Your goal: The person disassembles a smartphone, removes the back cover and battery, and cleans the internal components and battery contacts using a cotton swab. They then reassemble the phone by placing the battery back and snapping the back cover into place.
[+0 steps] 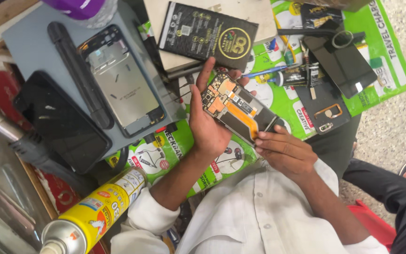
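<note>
1. Phone point(238, 110), opened with its circuit board and orange ribbon showing, lay tilted above the green mat point(287, 101), face up so the insides could be seen.
2. Left hand point(206, 123) was wrapped around its upper end, apparently to steady it.
3. Right hand point(285, 150) pinched the lower end with its fingertips.
4. Nearby lay a bare phone frame point(123, 82), a black phone point(62, 121), a yellow spray can point(92, 214) and a black box point(207, 34).

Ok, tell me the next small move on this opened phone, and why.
Probably ease up the near end of the orange flex strip with the fingertips of the right hand. The left hand cradles the opened phone, board side up, and the right fingertips sit at that end, where the strip finishes. Neither hand holds a tool.
</note>
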